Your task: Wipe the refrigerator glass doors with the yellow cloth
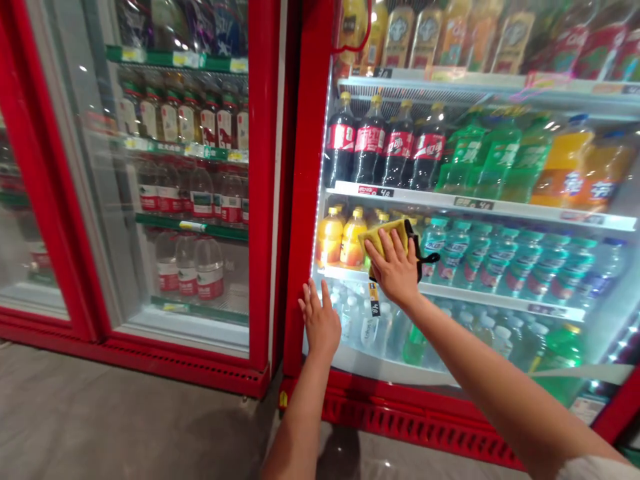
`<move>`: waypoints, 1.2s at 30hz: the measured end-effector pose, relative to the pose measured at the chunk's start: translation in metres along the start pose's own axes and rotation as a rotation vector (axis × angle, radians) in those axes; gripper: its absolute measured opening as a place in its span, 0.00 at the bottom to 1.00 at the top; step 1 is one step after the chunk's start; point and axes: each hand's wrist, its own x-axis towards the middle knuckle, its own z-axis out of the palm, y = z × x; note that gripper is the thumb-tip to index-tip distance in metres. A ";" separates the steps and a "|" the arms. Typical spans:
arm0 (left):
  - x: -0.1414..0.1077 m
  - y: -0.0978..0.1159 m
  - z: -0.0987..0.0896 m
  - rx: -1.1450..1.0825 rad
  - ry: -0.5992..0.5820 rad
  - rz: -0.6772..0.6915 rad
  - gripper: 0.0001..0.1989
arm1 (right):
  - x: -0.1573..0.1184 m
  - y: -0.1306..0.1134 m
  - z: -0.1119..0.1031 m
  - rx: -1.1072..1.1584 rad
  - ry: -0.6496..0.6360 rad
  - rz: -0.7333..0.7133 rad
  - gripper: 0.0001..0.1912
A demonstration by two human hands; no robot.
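A yellow cloth [371,235] with a dark edge and a black hanging loop lies flat against the glass door [360,365] of the right drinks fridge. My right hand [397,267] presses it there with the palm and outstretched fingers. Lower and to the left, my left hand [323,327] is open, its fingers apart and holding nothing. It is at the glass beside the red door frame [306,220]; I cannot tell whether it touches. Behind the glass near the cloth stand orange juice bottles [329,237] and teal-capped bottles [455,243].
Shelves inside hold cola bottles [397,153], green bottles [463,157] and orange soda bottles [565,163]. A second red fridge [263,200] with bottled drinks stands to the left, across a narrow dark gap. Grey floor [150,413] runs along the front.
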 end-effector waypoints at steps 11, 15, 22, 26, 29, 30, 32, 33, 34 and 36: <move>-0.007 0.034 0.011 -0.062 -0.002 0.177 0.44 | 0.021 0.026 -0.013 -0.031 -0.022 0.086 0.28; -0.003 0.044 0.007 -0.084 0.033 0.225 0.45 | -0.028 0.030 -0.014 -0.049 -0.072 0.090 0.30; 0.030 0.088 -0.004 -0.124 0.052 0.294 0.46 | -0.013 0.057 -0.027 0.021 -0.168 -0.084 0.32; 0.049 0.109 -0.006 -0.075 0.055 0.413 0.47 | -0.031 0.081 -0.035 -0.040 -0.109 0.168 0.30; 0.057 0.119 -0.003 -0.025 0.044 0.495 0.48 | -0.064 0.078 -0.033 -0.057 -0.119 0.250 0.30; 0.060 0.122 -0.002 -0.007 0.036 0.511 0.48 | -0.070 0.076 -0.032 -0.048 -0.137 0.215 0.31; 0.065 0.130 0.003 0.026 0.010 0.530 0.48 | -0.071 0.076 -0.033 -0.021 -0.172 0.105 0.32; 0.067 0.134 0.005 0.038 -0.008 0.538 0.48 | -0.067 0.080 -0.035 -0.012 -0.180 0.062 0.32; 0.069 0.139 0.007 0.048 -0.028 0.546 0.48 | -0.061 0.087 -0.039 -0.009 -0.180 0.044 0.31; 0.073 0.148 0.012 0.059 -0.060 0.562 0.49 | -0.050 0.109 -0.048 -0.021 -0.160 0.081 0.30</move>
